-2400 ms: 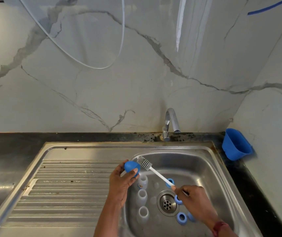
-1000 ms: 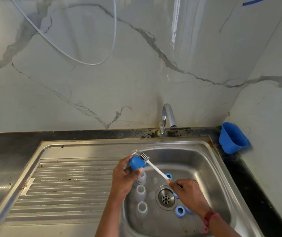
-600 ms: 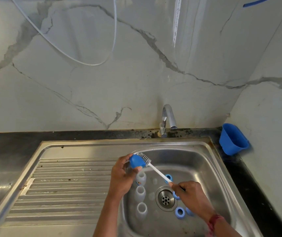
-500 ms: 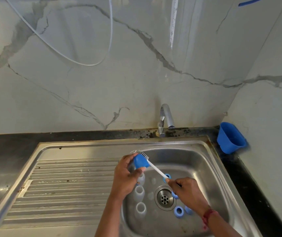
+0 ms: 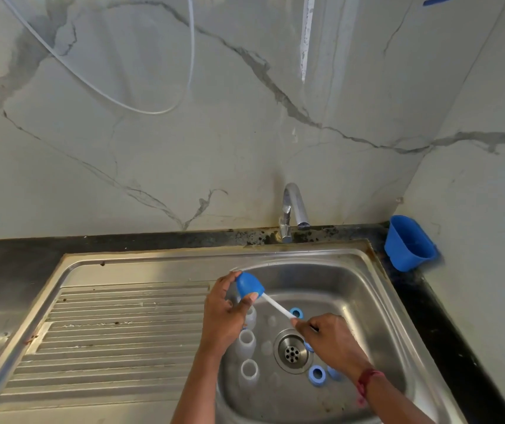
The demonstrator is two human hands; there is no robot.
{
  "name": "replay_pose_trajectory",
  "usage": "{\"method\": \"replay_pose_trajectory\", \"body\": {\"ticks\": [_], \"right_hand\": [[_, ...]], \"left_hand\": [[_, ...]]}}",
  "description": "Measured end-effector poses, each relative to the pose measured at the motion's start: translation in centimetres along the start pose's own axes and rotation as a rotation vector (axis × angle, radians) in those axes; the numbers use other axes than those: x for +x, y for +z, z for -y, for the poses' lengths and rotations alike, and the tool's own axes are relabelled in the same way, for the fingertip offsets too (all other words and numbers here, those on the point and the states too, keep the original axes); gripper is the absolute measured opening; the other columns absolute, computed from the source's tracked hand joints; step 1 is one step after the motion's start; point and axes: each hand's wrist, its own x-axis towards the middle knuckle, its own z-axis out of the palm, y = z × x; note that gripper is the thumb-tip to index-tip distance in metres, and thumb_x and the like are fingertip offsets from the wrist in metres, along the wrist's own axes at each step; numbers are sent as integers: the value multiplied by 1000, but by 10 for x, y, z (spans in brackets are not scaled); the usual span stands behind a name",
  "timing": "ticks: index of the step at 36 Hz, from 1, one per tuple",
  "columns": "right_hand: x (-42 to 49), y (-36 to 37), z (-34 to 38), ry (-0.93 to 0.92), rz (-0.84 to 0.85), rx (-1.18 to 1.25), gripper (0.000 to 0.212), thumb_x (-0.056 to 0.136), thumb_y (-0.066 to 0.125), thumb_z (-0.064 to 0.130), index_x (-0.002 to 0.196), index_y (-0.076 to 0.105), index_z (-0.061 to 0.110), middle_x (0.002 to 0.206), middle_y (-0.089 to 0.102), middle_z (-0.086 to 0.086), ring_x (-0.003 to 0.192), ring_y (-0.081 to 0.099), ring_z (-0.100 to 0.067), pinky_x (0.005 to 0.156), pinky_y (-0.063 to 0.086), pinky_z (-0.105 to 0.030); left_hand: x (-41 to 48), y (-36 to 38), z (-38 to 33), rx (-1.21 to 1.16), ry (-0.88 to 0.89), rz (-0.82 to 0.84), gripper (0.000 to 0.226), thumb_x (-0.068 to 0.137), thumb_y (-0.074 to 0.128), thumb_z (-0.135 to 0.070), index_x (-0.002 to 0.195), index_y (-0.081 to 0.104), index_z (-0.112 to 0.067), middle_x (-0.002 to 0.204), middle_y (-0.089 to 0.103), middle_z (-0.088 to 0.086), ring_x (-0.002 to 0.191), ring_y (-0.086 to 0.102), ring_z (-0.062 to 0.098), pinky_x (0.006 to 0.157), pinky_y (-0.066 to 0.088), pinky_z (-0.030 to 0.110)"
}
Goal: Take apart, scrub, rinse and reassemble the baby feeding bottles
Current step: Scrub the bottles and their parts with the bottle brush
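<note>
The blue cap (image 5: 248, 286) is in the middle of the picture, just over the back left edge of the sink bowl. Its round top points to the upper left and its open mouth points to the lower right. My left hand (image 5: 226, 319) holds it, fingers curled round the far side and thumb on the rim. The brush (image 5: 277, 306) goes into the cap's mouth, so its bristles are hidden inside. Its long white handle runs on a slant from the cap down to my right hand (image 5: 331, 344) at the lower right. That hand grips the end of the handle with its fingers curled round it.

Below my hands is the sink (image 5: 367, 301). In its bowl three white bottles (image 5: 246, 341) stand up in a row on the left side, mouths open to the top. The far one is partly behind my left hand. Blue rings (image 5: 317, 374) lie near the drain (image 5: 292, 351), on its right side. The ribbed draining board (image 5: 122, 332) is on the left. The tap (image 5: 291, 209) is at the back, and a blue cup (image 5: 409, 244) hangs on the right wall.
</note>
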Motion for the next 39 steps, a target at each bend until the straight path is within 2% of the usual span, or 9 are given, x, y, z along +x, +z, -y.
{"method": "replay_pose_trajectory", "body": {"ticks": [4, 8, 10, 13, 18, 25, 32, 37, 39], "right_hand": [[1, 2, 0, -29, -2, -12, 62, 91, 59, 53, 48, 39, 14, 43, 39, 6, 42, 33, -8, 46, 33, -19], [-4, 1, -9, -25, 19, 0, 62, 90, 62, 52, 45, 43, 14, 45, 41, 6, 41, 34, -8, 45, 34, -21], [-5, -1, -13, -34, 15, -1, 64, 90, 64, 50, 42, 35, 18, 42, 34, 7, 41, 30, -9, 44, 30, -21], [-3, -2, -14, -44, 14, -15, 62, 89, 63, 52, 44, 37, 18, 41, 32, 5, 43, 28, -9, 46, 29, -24], [4, 0, -7, -27, -3, -11, 65, 89, 62, 54, 43, 32, 18, 39, 32, 9, 42, 29, -9, 46, 30, -23], [-2, 5, -3, -46, 11, 2, 61, 90, 62, 52, 47, 37, 18, 45, 37, 4, 40, 33, -8, 44, 31, -20], [-7, 10, -4, -107, -29, -53, 62, 92, 62, 49, 47, 31, 18, 44, 30, 2, 43, 29, -11, 47, 28, -19], [-2, 10, 5, -102, -33, -93, 63, 93, 57, 53, 47, 32, 17, 40, 30, 4, 43, 31, -12, 47, 31, -19], [-1, 9, 5, -104, -30, -83, 63, 92, 58, 54, 47, 32, 18, 37, 31, 5, 42, 32, -12, 47, 32, -18]], "left_hand": [[3, -3, 2, 0, -1, -73, 41, 85, 77, -17, 121, 60, -24, 119, 64, -3, 99, 56, -16, 79, 42, 1], [9, -8, 3, -36, -39, -118, 42, 86, 75, -18, 125, 60, -21, 120, 64, -2, 100, 56, -17, 76, 43, 1], [10, -6, 2, -72, -39, -124, 42, 88, 74, -17, 128, 60, -16, 119, 63, 0, 89, 58, -20, 70, 44, 1], [11, -2, 3, -110, -41, -130, 40, 89, 72, -17, 128, 60, -14, 118, 62, 0, 78, 58, -20, 65, 45, 3], [13, 4, 3, -117, -49, -78, 39, 85, 77, -25, 121, 62, -29, 118, 66, -4, 96, 63, -4, 83, 52, 15], [17, -2, -4, -272, -60, -174, 32, 87, 73, -12, 118, 64, -16, 105, 69, 0, 78, 63, -11, 66, 48, 6], [18, 2, -6, -351, -55, -187, 31, 86, 75, -14, 115, 65, -20, 110, 68, 1, 93, 66, -3, 74, 51, 12], [13, 10, 1, -355, -81, -122, 37, 79, 79, -32, 114, 68, -25, 107, 70, -4, 100, 68, 16, 82, 58, 35], [15, 8, -2, -374, -86, -148, 28, 84, 77, -20, 110, 69, -25, 105, 71, -2, 96, 69, 11, 76, 57, 24]]}}
